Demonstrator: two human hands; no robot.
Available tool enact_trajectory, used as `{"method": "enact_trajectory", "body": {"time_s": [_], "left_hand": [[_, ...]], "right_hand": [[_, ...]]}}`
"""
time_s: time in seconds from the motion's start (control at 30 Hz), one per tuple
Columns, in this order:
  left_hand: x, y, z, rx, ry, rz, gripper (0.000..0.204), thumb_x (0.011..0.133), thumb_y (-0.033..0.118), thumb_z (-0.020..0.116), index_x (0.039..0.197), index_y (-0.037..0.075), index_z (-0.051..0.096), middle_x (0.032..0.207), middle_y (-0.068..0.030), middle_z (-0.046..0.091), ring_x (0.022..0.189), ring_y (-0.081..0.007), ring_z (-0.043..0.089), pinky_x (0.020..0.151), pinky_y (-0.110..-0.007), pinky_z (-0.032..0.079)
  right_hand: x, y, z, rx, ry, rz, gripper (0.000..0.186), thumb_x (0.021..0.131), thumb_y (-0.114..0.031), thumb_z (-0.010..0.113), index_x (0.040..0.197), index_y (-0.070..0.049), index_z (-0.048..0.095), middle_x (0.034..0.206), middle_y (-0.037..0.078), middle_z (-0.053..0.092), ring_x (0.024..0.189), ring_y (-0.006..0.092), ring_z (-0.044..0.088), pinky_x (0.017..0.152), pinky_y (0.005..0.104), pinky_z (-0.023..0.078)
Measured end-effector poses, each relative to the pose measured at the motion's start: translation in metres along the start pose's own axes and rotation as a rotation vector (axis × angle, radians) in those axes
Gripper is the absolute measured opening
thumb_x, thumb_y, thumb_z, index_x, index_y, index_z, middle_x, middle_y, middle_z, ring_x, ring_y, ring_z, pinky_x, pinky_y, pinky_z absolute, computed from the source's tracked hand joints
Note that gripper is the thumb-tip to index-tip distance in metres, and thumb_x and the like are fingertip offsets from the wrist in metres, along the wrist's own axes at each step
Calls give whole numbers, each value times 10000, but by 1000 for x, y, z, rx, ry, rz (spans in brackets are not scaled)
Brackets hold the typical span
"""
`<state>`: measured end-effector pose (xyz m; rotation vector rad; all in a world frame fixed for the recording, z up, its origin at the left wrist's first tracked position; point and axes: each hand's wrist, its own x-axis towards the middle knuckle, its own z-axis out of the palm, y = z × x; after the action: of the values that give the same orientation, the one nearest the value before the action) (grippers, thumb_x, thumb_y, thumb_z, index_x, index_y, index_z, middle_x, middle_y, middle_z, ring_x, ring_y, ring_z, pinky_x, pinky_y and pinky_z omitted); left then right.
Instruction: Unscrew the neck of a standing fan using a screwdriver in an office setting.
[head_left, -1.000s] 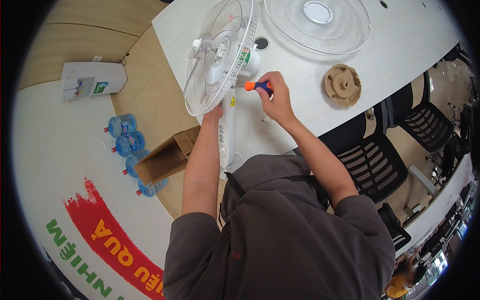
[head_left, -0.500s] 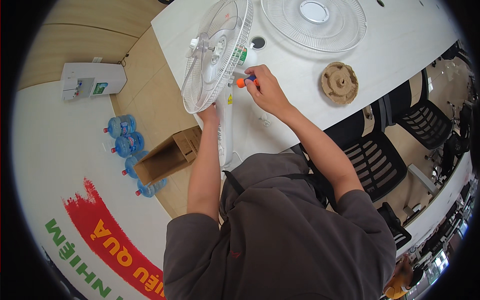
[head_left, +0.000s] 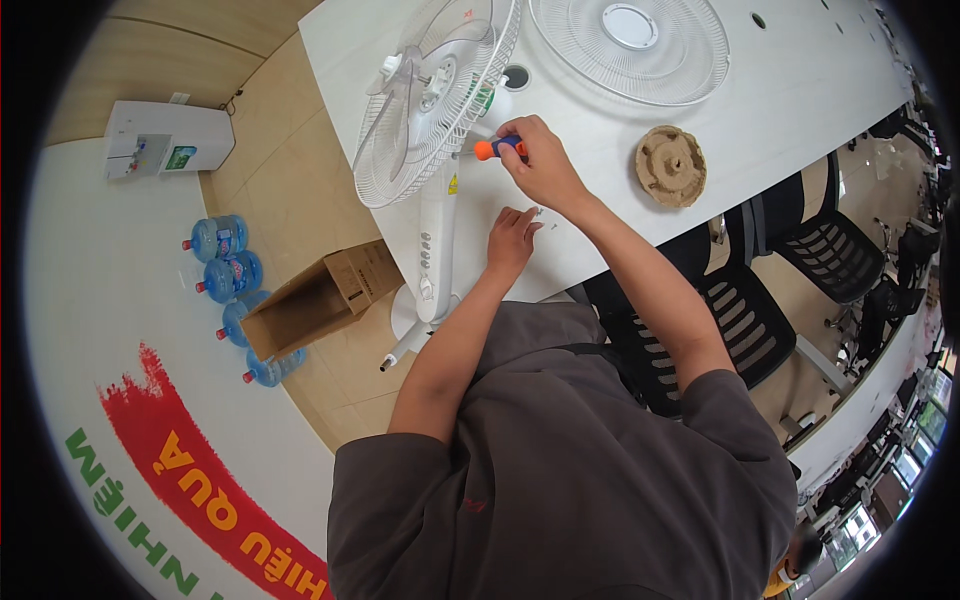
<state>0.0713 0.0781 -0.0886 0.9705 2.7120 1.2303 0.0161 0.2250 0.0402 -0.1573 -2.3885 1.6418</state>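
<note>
My right hand (head_left: pixel 548 168) is closed around a screwdriver (head_left: pixel 487 150) with an orange and dark blue handle. Its orange end points at the white stand fan's neck, just behind the fan head. The fan (head_left: pixel 437 85) has clear blades and a white rear wire guard; its column (head_left: pixel 432 225) with a row of buttons runs down toward me. My left hand (head_left: pixel 511 243) rests low over the white table, fingers curled and thumb drawn near them. Whatever lies under those fingers is hidden. Tiny metal pieces, apparently screws (head_left: pixel 555 226), lie by its fingertips.
A round white front guard (head_left: pixel 690 75) lies on the table (head_left: pixel 790 95), with a moulded brown pulp piece (head_left: pixel 671 167) nearer me. Black mesh chairs (head_left: pixel 745 325) stand along the right edge. On the floor at left are an open cardboard box (head_left: pixel 290 315) and several blue water bottles (head_left: pixel 218 238).
My left hand has left the fan column behind the guard and come right, down to the small pieces on the table. The screwdriver stays at the fan's neck in my right hand.
</note>
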Motion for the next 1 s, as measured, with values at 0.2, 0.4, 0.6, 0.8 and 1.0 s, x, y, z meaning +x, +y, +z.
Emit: {"method": "enact_trajectory", "body": {"time_s": [0.2,0.4,0.6,0.8,1.0], "left_hand": [[2,-14,5,54,-165,19,314,743,122,777,1036,46,692,888,-64,687,897,-248,589,800,-386,505],[8,-4,-7,53,37,29,273,756,103,775,998,24,674,958,-92,686,864,-263,608,771,-376,516],[-3,13,-53,-252,230,-389,135,874,48,674,1003,11,672,921,-110,680,776,-244,636,661,-344,516],[22,-19,-86,97,534,-361,297,897,147,687,1128,-32,631,1061,-134,652,960,-191,610,813,-323,483],[69,-72,-101,-481,192,-608,499,894,170,717,1324,2,529,1250,-120,598,1157,-217,568,987,-346,455]], "right_hand": [[-1,2,1,-26,6,-2,231,893,-117,599,1084,13,600,1024,171,591,870,290,626,787,370,507],[-4,5,2,-46,77,3,285,908,-173,623,1089,46,596,969,190,628,826,284,643,755,368,514],[-5,-16,2,-117,88,372,390,902,-242,676,1052,107,588,717,181,669,648,316,659,626,380,520],[-3,-12,9,-121,57,-72,248,848,-82,706,1047,38,619,965,199,597,840,320,645,739,361,521],[-6,-13,14,32,139,-139,295,834,-42,706,1104,7,598,1130,206,494,922,327,591,792,372,509]]}}
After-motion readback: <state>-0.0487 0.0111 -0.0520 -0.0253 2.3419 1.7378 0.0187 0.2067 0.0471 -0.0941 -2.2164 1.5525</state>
